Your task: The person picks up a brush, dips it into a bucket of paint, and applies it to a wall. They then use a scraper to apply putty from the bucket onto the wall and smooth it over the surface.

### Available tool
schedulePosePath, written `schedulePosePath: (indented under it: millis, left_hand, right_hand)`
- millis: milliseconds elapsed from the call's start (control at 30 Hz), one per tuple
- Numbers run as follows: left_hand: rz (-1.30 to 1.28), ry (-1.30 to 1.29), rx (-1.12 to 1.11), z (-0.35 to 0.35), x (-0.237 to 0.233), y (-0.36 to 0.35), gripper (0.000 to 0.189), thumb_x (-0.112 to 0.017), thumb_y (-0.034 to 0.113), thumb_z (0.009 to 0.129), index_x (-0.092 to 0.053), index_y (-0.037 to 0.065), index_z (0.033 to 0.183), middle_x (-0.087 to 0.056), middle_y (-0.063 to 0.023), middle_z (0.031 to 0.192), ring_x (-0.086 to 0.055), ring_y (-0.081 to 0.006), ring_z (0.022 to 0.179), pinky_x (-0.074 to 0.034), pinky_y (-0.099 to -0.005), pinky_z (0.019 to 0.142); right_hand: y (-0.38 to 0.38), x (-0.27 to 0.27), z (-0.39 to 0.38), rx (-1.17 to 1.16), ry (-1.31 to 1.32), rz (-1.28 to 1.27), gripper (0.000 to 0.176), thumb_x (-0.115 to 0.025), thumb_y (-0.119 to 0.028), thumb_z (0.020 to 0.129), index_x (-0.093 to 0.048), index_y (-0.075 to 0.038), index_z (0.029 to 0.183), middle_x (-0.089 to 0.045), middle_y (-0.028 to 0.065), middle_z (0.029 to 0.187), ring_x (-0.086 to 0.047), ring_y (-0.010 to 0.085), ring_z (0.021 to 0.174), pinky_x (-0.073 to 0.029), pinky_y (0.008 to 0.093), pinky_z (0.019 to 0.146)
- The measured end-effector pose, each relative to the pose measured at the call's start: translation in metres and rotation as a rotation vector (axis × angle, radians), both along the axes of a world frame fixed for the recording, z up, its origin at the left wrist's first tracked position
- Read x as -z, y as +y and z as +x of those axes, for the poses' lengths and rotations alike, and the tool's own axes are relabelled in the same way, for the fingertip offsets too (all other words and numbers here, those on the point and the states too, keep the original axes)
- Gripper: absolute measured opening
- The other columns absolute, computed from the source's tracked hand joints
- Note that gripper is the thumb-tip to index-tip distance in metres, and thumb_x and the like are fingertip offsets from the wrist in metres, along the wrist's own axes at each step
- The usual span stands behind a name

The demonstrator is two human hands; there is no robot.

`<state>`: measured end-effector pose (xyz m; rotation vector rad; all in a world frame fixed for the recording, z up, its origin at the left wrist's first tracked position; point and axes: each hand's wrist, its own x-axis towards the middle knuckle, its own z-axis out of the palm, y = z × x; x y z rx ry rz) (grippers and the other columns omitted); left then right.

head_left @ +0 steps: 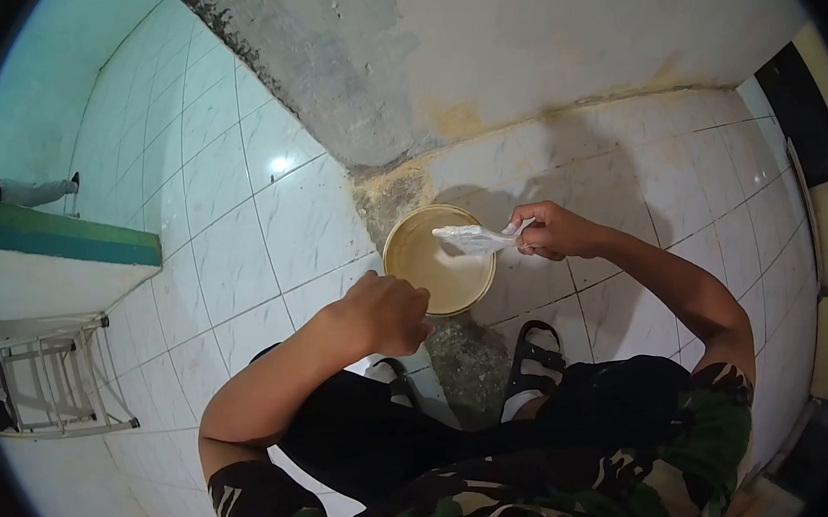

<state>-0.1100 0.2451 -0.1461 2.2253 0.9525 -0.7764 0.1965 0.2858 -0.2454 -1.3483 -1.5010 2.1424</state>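
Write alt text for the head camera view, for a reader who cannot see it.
A crouching person's right hand holds a white-coated paintbrush over a round bucket of cream liquid on a tiled floor. The left hand is curled beside the bucket's rim, below a patchy grey wall.

Our left hand [389, 311] curls into a fist, forearm bent inward; at two o'clock from it, our right hand [553, 231] pinches its fingers together, elbow bent.
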Motion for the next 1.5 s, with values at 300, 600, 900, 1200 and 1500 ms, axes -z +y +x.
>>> schedulePosePath:
  millis: [300, 600, 900, 1200, 1500]
  left_hand:
    - [0.043, -0.081, 0.084, 0.002, -0.006, 0.007, 0.034, -0.062, 0.034, 0.090, -0.065, 0.002, 0.097, -0.067, -0.0173, 0.086, -0.067, -0.0341, 0.091, -0.049, -0.0446, 0.085]
    - [-0.035, -0.123, 0.458, 0.043, -0.008, -0.013, 0.028, -0.064, 0.028, 0.084, -0.070, 0.002, 0.091, -0.071, -0.0169, 0.086, -0.070, -0.0339, 0.088, -0.050, -0.0454, 0.081]
    - [0.001, -0.051, 0.309, 0.064, -0.004, -0.012, 0.027, -0.064, 0.028, 0.086, -0.070, 0.002, 0.092, -0.070, -0.0173, 0.085, -0.069, -0.0349, 0.087, -0.050, -0.0466, 0.081]
    - [-0.201, -0.092, 0.171, 0.126, -0.017, -0.022, 0.025, -0.063, 0.025, 0.082, -0.070, 0.002, 0.082, -0.070, -0.0166, 0.080, -0.068, -0.0365, 0.082, -0.049, -0.0466, 0.076]
    - [-0.158, -0.072, 0.163, 0.137, -0.008, -0.018, 0.023, -0.065, 0.023, 0.081, -0.069, 0.001, 0.088, -0.070, -0.0136, 0.083, -0.070, -0.0350, 0.086, -0.052, -0.0466, 0.073]
  right_hand:
    - [0.003, -0.003, -0.008, 0.113, -0.012, -0.029, 0.015, -0.058, -0.010, 0.091, -0.056, -0.005, 0.105, -0.057, 0.0023, 0.070, -0.038, 0.0031, 0.046, -0.026, 0.0228, 0.039]
    - [0.000, -0.004, -0.019, 0.145, -0.117, 0.063, 0.014, -0.058, -0.011, 0.091, -0.055, -0.004, 0.104, -0.057, 0.0026, 0.069, -0.040, 0.0041, 0.045, -0.027, 0.0229, 0.038]
    - [0.006, -0.003, 0.011, 0.095, 0.040, -0.100, 0.014, -0.055, -0.011, 0.092, -0.053, -0.009, 0.106, -0.054, 0.0026, 0.074, -0.031, 0.0033, 0.046, -0.022, 0.0230, 0.039]
    - [0.043, 0.013, 0.026, 0.048, 0.401, -0.416, 0.015, -0.045, -0.015, 0.100, -0.048, -0.013, 0.114, -0.052, 0.0054, 0.084, -0.028, 0.0020, 0.049, -0.018, 0.0193, 0.040]
    - [0.062, -0.023, 0.046, 0.135, 0.559, -0.415, 0.015, -0.038, -0.012, 0.100, -0.046, -0.015, 0.112, -0.050, 0.0047, 0.082, -0.030, 0.0032, 0.049, -0.019, 0.0196, 0.041]
